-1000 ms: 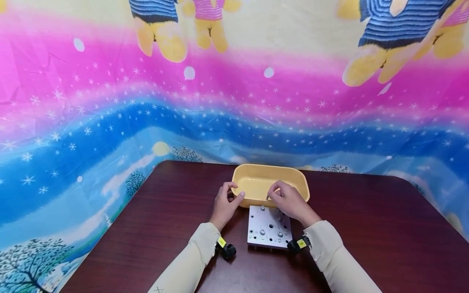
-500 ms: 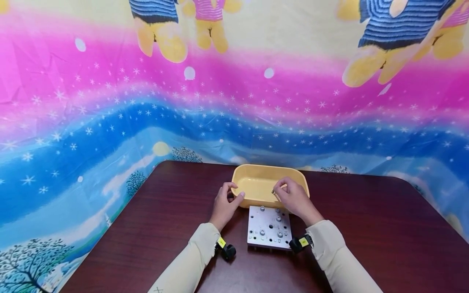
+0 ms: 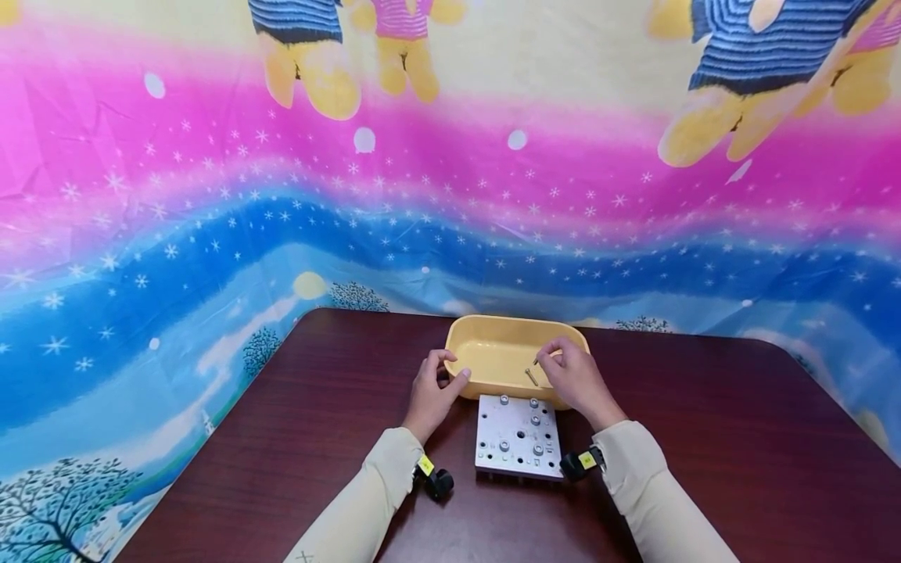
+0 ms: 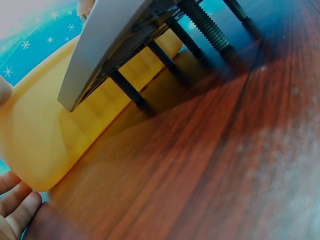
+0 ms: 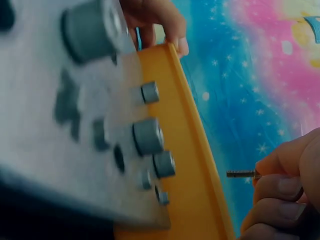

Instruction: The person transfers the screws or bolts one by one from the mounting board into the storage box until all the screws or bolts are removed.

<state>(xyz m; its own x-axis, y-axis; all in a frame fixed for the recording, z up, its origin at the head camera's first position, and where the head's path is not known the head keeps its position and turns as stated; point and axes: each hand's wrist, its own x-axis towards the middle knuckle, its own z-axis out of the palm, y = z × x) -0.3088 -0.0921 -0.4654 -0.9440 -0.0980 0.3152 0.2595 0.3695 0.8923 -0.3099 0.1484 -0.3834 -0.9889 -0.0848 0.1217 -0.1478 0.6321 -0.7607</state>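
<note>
My left hand (image 3: 435,393) grips the left end of a yellow plastic bin (image 3: 486,389), its thumb near the front rim. Inside the bin, toward the right, lies a thin screw (image 3: 531,377). Over the bin's right side my right hand (image 3: 573,383) pinches a small screw (image 5: 240,174) between thumb and forefinger, its threaded end poking out. In front of the bin sits a silver metal plate (image 3: 508,432) with holes and several socket-head screws. From below, in the left wrist view, threaded shanks (image 4: 205,25) stick out under the plate (image 4: 105,45).
Everything stands on a dark reddish-brown wooden table (image 3: 338,375). A printed cloth backdrop (image 3: 422,219) hangs behind the table's far edge. The plate stands close in front of the bin, raised off the table top.
My right hand has moved rightward and slightly away over the bin. One screw now lies in the bin apart from its fingers. My left hand and the plate have stayed put.
</note>
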